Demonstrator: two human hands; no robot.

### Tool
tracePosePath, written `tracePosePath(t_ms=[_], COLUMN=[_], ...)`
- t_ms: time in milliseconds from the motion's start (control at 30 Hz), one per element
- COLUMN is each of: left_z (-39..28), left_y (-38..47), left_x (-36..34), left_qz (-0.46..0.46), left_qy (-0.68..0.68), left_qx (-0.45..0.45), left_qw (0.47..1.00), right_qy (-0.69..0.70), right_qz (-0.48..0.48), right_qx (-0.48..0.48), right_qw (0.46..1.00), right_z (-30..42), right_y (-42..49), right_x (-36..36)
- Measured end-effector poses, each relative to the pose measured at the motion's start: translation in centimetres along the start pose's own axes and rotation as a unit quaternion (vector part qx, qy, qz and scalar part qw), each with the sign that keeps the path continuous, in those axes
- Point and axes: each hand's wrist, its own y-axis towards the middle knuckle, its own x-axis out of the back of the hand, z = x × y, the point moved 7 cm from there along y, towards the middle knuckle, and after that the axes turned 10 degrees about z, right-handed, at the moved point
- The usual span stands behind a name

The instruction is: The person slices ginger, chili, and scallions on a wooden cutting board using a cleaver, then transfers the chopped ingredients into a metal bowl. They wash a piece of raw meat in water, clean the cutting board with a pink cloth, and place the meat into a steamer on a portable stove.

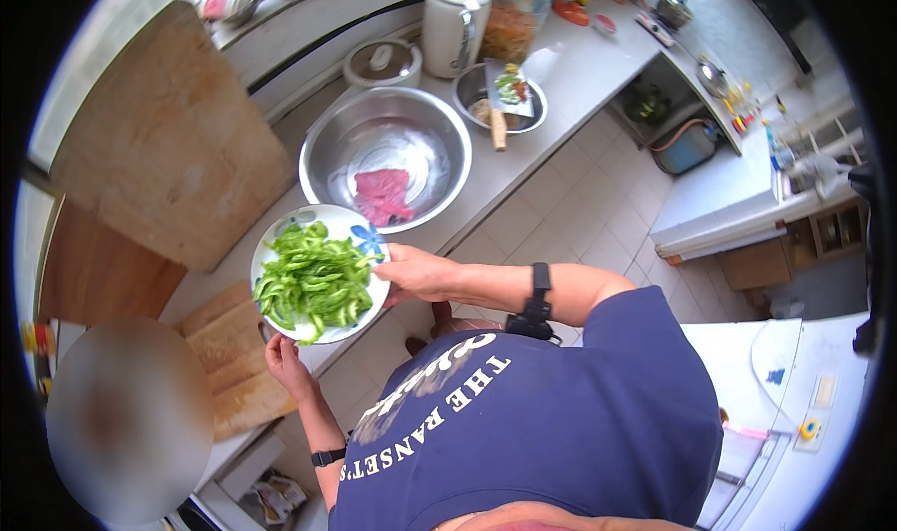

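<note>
My right hand (424,272) grips the right rim of a white plate with blue flower decoration (367,235). On the plate lies a heap of sliced green vegetable (315,275), which looks like bitter melon. At the plate's lower rim is my left hand (289,366), fingers curled; whether they pinch the rim is unclear. Just beyond the plate stands a large stainless steel basin (350,135) with a piece of raw red meat (384,193) in it. A cleaver (498,121) lies across a smaller steel bowl (539,114), with chopped green and red seasonings (512,88) on its blade.
A wooden cutting board (238,363) lies left of my left hand. A large board (168,139) leans against the wall. Behind the basin stand a lidded pot (382,65), a white kettle (454,30) and a pink-lidded jar (515,23). The counter edge (483,219) runs diagonally beside me.
</note>
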Motion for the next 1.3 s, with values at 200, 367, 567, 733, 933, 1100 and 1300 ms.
tracePosePath(t_ms=[200, 367, 567, 733, 933, 1100, 1300], left_z=[1.3, 2.0, 3.6, 6.0, 5.9, 4.1, 3.7], left_y=[2.6, 3.6, 4.6, 4.2, 2.7, 0.1, -2.7], left_x=[-7.0, -11.7, -17.3, -19.3, -19.4, -20.6, -22.0], left_qz=[0.048, 0.072, 0.051, -0.037, -0.118, -0.159, -0.207], left_qy=[0.013, 0.048, 0.091, 0.099, 0.073, 0.085, 0.053], left_qx=[0.027, 0.044, 0.047, 0.126, 0.199, 0.206, 0.196], left_qw=[0.998, 0.995, 0.993, 0.986, 0.970, 0.962, 0.957], right_qy=[0.089, 0.124, 0.167, 0.214, 0.249, 0.274, 0.094], right_qz=[-0.239, -0.418, -0.557, -0.585, -0.575, -0.524, -0.408], right_qx=[0.141, 0.272, 0.291, 0.266, 0.247, 0.348, 0.282], right_qw=[0.957, 0.858, 0.760, 0.736, 0.739, 0.728, 0.863], right_z=[4.5, 5.6, 4.1, 4.1, 5.2, 6.8, 11.5], right_y=[-13.6, -24.1, -32.3, -32.5, -29.6, -27.1, -27.1], right_x=[12.8, 27.2, 46.3, 60.2, 71.8, 80.0, 81.3])
